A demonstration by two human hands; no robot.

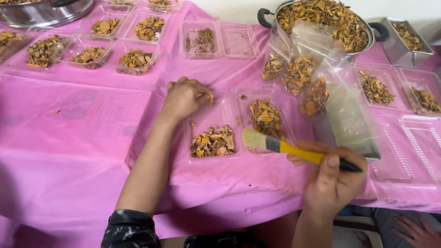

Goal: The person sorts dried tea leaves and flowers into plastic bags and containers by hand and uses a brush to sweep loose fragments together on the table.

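Observation:
My right hand [331, 177] grips a flat brush [280, 146] with a yellow handle and pale bristles; the bristles hover over the near edge of an open clear plastic clamshell tray [204, 119]. Both halves of the tray hold dried orange-brown pieces [213, 142]. My left hand [183, 97] rests at the tray's far left corner, its fingers pinched on a small orange piece.
A pink cloth [69, 138] covers the table. Several filled clear trays [135, 59] sit at the far left. A large pot [321, 20] of dried pieces and filled plastic bags [301, 73] stand at the back right. More trays [413, 138] lie right. Another person's hand [415, 232] shows bottom right.

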